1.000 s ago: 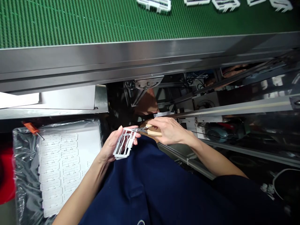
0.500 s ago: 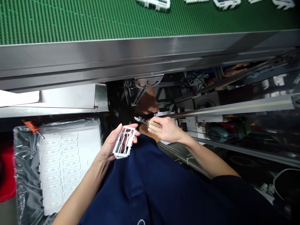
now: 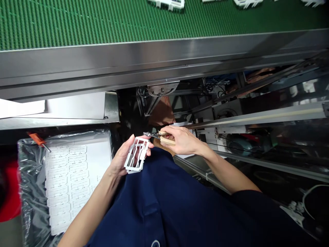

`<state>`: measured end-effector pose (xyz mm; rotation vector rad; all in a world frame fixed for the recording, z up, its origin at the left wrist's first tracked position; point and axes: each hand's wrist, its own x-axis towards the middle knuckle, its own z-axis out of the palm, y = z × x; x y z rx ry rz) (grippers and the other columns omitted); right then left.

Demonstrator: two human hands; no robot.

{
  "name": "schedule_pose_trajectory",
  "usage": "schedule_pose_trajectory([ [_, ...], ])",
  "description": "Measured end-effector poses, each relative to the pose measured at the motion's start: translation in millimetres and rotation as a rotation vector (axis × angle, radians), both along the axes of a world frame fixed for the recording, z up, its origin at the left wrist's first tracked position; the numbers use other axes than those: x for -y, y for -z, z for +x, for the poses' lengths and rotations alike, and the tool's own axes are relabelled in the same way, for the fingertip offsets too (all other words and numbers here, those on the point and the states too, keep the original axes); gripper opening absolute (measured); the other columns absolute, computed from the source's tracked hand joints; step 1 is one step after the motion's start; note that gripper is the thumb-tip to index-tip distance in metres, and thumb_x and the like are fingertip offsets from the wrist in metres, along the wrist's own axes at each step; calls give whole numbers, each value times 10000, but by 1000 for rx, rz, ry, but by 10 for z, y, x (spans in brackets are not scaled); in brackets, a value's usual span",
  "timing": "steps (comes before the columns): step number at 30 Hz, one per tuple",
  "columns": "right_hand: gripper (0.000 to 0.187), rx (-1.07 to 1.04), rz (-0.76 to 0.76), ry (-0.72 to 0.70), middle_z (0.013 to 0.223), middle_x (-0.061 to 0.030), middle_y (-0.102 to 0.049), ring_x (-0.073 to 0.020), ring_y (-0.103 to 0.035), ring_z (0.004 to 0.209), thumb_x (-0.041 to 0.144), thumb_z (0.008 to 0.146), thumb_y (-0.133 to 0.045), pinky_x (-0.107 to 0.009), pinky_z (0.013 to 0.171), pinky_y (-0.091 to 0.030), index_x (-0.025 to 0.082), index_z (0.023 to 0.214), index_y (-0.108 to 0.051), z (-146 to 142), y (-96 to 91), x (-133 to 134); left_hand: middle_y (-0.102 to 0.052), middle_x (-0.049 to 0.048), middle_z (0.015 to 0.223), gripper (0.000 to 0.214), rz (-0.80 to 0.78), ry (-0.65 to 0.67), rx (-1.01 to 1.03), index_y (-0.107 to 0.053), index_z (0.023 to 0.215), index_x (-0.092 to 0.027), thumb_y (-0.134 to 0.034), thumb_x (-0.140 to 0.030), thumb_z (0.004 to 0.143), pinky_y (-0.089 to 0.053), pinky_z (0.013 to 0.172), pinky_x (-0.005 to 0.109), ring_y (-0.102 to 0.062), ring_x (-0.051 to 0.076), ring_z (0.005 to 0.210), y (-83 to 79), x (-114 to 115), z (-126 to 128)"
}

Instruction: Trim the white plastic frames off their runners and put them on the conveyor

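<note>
Cradling a white plastic lattice frame (image 3: 136, 155) against the palm, the left hand (image 3: 120, 160) is half closed, its fingers curled around the frame's far side at chest height, just above the navy work shirt (image 3: 164, 202). The frame looks very light and fairly stiff, though its thin inner bars seem likely to snap under a hard twist, so the outer rim looks like the safer place to hold it. The right hand (image 3: 181, 140) is closed in a firm pinch on small steel nippers with pale wooden grips (image 3: 154, 136), their tips just beside the frame's upper end and near the left fingertips. A rounded brown piece (image 3: 160, 144) sits just under the grips, though what it is cannot be told. To the left, a clear plastic bag (image 3: 31, 187) lines a container holding rows of flat white moulded parts (image 3: 68, 185), with an orange-handled tool (image 3: 36, 138) lying at its upper corner and a red container (image 3: 10, 192) beyond. Ahead, a stainless steel conveyor rail (image 3: 128, 60) runs across the view and stands between the hands and a green ribbed conveyor belt (image 3: 77, 24), which carries more white plastic frames (image 3: 168, 3). Dark machinery (image 3: 226, 109) fills the space under the rail
</note>
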<state>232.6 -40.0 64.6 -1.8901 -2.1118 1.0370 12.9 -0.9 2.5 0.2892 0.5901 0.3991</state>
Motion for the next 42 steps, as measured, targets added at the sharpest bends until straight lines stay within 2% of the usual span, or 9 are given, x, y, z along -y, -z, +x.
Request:
schedule_pose_trajectory([
  [7,221,117,-6,-132,848,-27,-590,-158,-525,763,333,816,-538,-248,648,-317,204,992,-570,29,-125,-26,-699,134,942,460,2,11,-20,-641,1108,-102,-579,-474,844,-521,511,208,-654,179,693,-2,-1,-18],
  [21,122,96,-22,-122,704,10,-579,-98,-415,571,225,752,-529,-237,548,-214,198,851,-593,19,-175,-52,-705,124,921,463,59,29,-29,-665,1094,-112,-617,-481,818,-511,496,194,-655,178,688,23,-1,-52],
  [25,67,-10,-59,-111,638,30,-543,-84,-392,556,230,766,-514,-218,553,-248,187,774,-564,32,-108,-35,-703,124,916,469,41,21,-20,-663,1095,-104,-619,-479,817,-515,499,196,-654,180,692,11,-7,-36],
  [31,192,-126,-113,58,695,23,-570,-87,-464,604,346,790,-566,-210,577,-288,170,862,-594,7,41,-3,-700,109,904,443,-16,-9,15,-676,1058,-105,-626,-471,813,-538,550,217,-647,179,694,-14,-21,-11],
  [36,254,-148,-86,176,702,26,-548,-96,-456,622,425,805,-554,-218,579,-297,172,823,-573,-6,103,-14,-698,116,890,453,-27,-20,29,-656,1102,-81,-589,-450,847,-541,574,217,-646,181,704,-9,-23,-15],
  [39,247,-204,-49,257,721,25,-553,-97,-467,631,416,802,-559,-219,587,-321,170,828,-549,-61,105,-48,-694,119,899,452,-28,-14,37,-644,1118,-75,-557,-443,869,-542,576,217,-646,182,708,-1,-18,-6],
  [42,224,-349,-10,351,774,11,-579,-106,-514,683,377,795,-573,-221,629,-375,167,860,-531,-198,113,-102,-688,120,910,457,-1,-12,24,-604,1179,-94,-524,-438,889,-546,591,230,-647,183,712,9,-11,15],
])
